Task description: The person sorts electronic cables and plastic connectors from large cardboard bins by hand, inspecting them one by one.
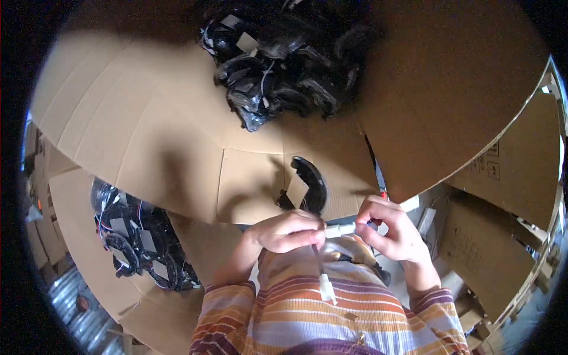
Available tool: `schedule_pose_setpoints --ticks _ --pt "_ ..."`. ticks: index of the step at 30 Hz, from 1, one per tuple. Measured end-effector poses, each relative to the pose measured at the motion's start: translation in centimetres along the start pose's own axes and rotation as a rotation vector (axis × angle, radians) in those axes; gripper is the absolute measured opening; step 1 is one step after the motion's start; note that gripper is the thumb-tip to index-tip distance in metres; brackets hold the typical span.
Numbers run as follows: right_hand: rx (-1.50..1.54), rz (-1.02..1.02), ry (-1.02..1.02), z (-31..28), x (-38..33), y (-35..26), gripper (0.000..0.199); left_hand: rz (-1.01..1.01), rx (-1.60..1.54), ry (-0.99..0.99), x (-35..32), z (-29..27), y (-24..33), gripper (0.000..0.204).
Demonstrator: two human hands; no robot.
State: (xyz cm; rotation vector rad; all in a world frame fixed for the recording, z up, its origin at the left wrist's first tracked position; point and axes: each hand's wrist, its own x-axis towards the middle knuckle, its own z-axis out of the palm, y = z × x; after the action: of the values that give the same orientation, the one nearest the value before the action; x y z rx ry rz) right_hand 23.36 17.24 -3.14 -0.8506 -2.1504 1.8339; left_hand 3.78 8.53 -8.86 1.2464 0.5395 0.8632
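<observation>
My left hand (293, 231) pinches one end of a white plastic connector (339, 231) in front of my body. The fingers of my right hand (389, 227) are closed on its other end. A second white connector (326, 289) dangles on a thin dark wire below my left hand, against my striped shirt. Just beyond my hands, a black curved part (315, 184) with a small tan cardboard piece (296, 191) lies on the cardboard. Near my right fingers is a slim tool with a red end (383, 194), partly hidden.
Large cardboard walls (136, 118) curve around the work area. A heap of black plastic parts (290, 65) with loose wires lies at the far side. More black parts (145, 239) with wires and cards fill a box on the left. Cardboard boxes (491, 236) stand on the right.
</observation>
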Motion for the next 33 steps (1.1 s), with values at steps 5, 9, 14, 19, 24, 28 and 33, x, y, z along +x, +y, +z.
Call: schedule_pose_setpoints --ticks 5,9,14,19,24,28,33 --pt "-0.054 -0.024 -0.034 0.0 0.1 0.2 0.007 0.056 0.031 0.005 0.9 0.0 -0.9 0.022" --pt "-0.159 -0.031 -0.052 0.0 0.0 0.9 0.007 0.011 0.045 0.052 1.0 0.1 -0.4 0.020" --pt "-0.048 0.039 0.030 -2.2 -0.6 0.8 0.010 -0.003 -0.118 0.121 0.3 -0.4 -0.8 0.017" --pt "-0.025 -0.181 0.003 -2.7 -1.1 0.6 0.010 -0.047 -0.482 0.332 -0.9 -0.4 -1.6 0.014" --pt "0.074 -0.199 -0.034 -2.2 -1.0 -0.3 0.008 -0.076 -0.354 0.438 -0.5 -0.2 -1.7 0.019" --pt "0.084 -0.162 -0.009 -1.9 -1.1 -0.5 0.007 0.027 -0.361 0.491 -0.5 0.0 -2.2 0.011" --pt "0.181 -0.102 0.005 -1.2 -1.2 -0.2 0.007 -0.002 -0.349 0.567 -0.5 0.5 -2.1 0.009"
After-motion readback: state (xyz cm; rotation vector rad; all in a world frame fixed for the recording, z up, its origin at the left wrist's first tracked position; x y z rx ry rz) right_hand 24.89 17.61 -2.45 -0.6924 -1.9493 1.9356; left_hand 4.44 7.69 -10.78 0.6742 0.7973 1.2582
